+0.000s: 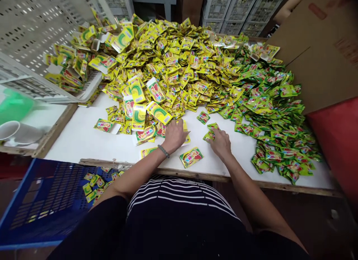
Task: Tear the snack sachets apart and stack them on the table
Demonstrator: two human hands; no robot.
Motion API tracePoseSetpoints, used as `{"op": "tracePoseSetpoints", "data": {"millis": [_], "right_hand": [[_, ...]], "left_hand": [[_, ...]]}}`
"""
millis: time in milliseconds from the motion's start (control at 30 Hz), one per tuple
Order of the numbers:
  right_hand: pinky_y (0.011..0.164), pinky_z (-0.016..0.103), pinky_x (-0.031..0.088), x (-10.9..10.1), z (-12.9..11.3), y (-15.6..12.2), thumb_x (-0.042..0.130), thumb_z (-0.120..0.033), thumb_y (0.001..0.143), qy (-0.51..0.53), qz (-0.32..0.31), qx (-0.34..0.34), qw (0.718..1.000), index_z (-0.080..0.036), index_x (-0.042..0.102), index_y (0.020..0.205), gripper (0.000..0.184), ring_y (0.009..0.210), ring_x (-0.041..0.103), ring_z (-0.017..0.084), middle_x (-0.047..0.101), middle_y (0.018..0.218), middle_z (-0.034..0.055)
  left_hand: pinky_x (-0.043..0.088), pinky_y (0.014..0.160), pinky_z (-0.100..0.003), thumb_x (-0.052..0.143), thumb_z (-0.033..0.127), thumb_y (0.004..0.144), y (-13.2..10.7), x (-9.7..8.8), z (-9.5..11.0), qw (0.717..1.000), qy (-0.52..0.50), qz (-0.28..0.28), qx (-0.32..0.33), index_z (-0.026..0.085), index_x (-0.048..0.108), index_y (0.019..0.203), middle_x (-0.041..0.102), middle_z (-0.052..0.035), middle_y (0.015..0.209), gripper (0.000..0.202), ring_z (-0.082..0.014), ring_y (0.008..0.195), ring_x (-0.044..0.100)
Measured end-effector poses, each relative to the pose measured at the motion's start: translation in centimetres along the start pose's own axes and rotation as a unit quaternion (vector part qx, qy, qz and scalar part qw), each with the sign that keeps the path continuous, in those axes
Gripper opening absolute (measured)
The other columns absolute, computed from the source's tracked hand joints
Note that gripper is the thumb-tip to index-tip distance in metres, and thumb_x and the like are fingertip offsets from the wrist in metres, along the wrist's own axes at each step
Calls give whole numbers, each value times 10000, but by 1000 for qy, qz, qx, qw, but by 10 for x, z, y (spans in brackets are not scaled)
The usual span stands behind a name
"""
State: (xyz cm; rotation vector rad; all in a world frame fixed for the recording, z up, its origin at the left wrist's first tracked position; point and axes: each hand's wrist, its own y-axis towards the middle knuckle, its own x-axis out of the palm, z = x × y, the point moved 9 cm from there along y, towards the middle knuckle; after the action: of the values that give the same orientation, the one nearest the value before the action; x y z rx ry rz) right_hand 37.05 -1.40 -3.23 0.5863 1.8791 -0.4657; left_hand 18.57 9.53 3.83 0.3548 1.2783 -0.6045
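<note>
Resting palm down at the near edge of the yellow packets (173, 66), the left grip (175, 135) has its fingers bent over a flat yellow packet (185, 126); whether they clasp it or only lie on it cannot be told. A beaded band (163, 151) circles that wrist. Just beside it, the right grip (220, 140) sets its fingertips on a small cluster of green sachets (210, 135) lying on the white tabletop (84, 137); the fingers are curled, but it cannot be seen whether they pinch a sachet or just press on it. A single larger packet (191, 157) lies near the tabletop's front edge between the two wrists, and one loose green sachet (203, 117) sits a little beyond the hands. To the right spreads a heap of green sachets (274, 114), touching the yellow heap. A tipped white crate (28, 47) spills packets at the far left, a blue crate (41, 200) with a few packets stands below the tabletop, and brown cardboard (321, 55) leans at the right.
</note>
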Motion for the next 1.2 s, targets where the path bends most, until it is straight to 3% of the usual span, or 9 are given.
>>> {"op": "tracePoseSetpoints", "data": {"millis": [133, 233, 400, 533, 633, 733, 800, 967, 1200], "right_hand": [[888, 405, 439, 10, -2, -3, 701, -420, 741, 18, -24, -18, 999, -206, 575, 1221, 540, 1023, 560, 286, 619, 1075, 108], [873, 410, 431, 8, 4, -6, 701, -482, 720, 21, -8, -25, 999, -189, 609, 1110, 496, 1051, 527, 311, 593, 1079, 133], [725, 353, 438, 11, 7, -9, 703, -435, 692, 65, -23, -6, 998, -204, 575, 869, 318, 861, 573, 256, 612, 889, 75], [627, 314, 436, 4, 16, -2, 718, -454, 648, 238, 0, 48, 970, -225, 562, 830, 332, 665, 563, 184, 588, 706, -18], [621, 305, 473, -4, 17, 4, 748, -505, 605, 431, 21, 63, 900, -209, 587, 814, 397, 675, 585, 164, 626, 744, -3], [592, 279, 492, -14, 2, 6, 777, -504, 608, 563, 32, 58, 824, -208, 585, 815, 409, 667, 594, 139, 641, 778, -1], [574, 271, 499, -18, -16, 6, 804, -495, 591, 591, 20, 38, 806, -216, 578, 812, 422, 665, 595, 136, 635, 772, -8], [596, 280, 481, -11, -59, 0, 830, -498, 571, 545, -54, -46, 836, -208, 604, 765, 416, 628, 530, 123, 561, 672, -32], [633, 302, 463, -1, -89, -1, 778, -543, 607, 439, -127, -117, 882, -184, 687, 746, 396, 651, 533, 142, 606, 716, 9]], "left_hand": [[394, 1016, -474, 482, 78, 858, 14, 11, 17, 976, 101, -77, 178, 178, 509, 1330, 435, -185, 1448, 483, -355, 1353, 395], [241, 1126, -567, 520, 87, 833, 10, 24, 23, 944, 132, -104, 283, 188, 550, 1303, 354, -143, 1536, 482, -380, 1461, 202], [394, 1021, -432, 474, 82, 823, 4, 38, 33, 923, 99, -119, 353, 104, 621, 1157, 650, -182, 1176, 365, -301, 1233, 535], [458, 746, -354, 483, 181, 839, 12, 30, 25, 961, 19, -102, 255, 113, 593, 1202, 696, -160, 984, 385, -276, 881, 653], [428, 685, -315, 500, 342, 880, 10, 16, 10, 977, -127, -71, 156, 128, 603, 1200, 698, -106, 877, 399, -241, 781, 633], [422, 688, -285, 569, 437, 846, -1, 10, -1, 947, -292, -74, 112, 136, 653, 1104, 691, -66, 885, 405, -202, 775, 608], [434, 705, -274, 617, 448, 812, -10, 12, -3, 908, -394, -98, 103, 143, 674, 1040, 692, -55, 929, 385, -189, 809, 607], [457, 664, -255, 743, 480, 704, -28, 28, -19, 796, -592, -124, 0, 126, 661, 945, 692, -48, 857, 437, -143, 717, 604], [481, 619, -229, 861, 391, 572, -38, 43, -24, 702, -692, -141, -95, 132, 639, 941, 706, -9, 760, 502, -110, 625, 620]]}}
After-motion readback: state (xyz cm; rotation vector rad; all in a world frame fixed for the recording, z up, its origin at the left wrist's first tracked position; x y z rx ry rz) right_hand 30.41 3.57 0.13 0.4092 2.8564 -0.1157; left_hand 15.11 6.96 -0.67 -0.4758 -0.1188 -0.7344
